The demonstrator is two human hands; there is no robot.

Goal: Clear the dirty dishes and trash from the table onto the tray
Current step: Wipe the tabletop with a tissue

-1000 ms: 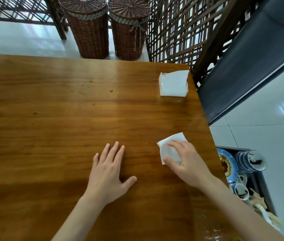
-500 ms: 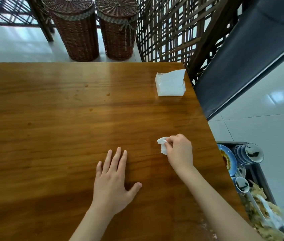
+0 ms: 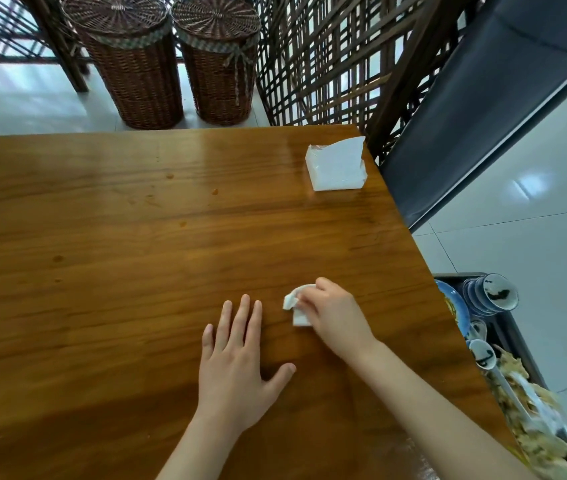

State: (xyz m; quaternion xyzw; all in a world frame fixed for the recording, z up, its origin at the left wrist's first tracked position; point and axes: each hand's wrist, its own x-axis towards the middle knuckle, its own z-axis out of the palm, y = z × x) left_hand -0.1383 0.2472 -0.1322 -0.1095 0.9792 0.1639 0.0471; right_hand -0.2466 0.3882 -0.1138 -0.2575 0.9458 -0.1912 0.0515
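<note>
Just right of the frame's centre, a crumpled white napkin (image 3: 296,310) lies on the wooden surface (image 3: 109,237), grasped by the right hand (image 3: 335,318), whose curled fingers bunch it so that only its left part shows beyond the knuckles. Immediately to the left, the left hand (image 3: 238,363) rests flat on the surface, released, with fingers straight and slightly spread and the thumb angled out toward the right; it holds nothing and lies close to the napkin without touching it. At the right edge of the frame, below the level of the surface, a dark tray (image 3: 514,336) holds a blue plate (image 3: 453,308) with food remains, a stack of small bowls (image 3: 490,294), a white spoon (image 3: 483,355) and a heap of food scraps and wrappers (image 3: 531,417). Toward the upper right of the surface, near its far corner, sits a white pack of napkins (image 3: 335,166). Beyond the far edge, in the upper left of the frame, two lidded wicker baskets (image 3: 167,60) stand on the pale floor beside a dark lattice screen (image 3: 337,57).
</note>
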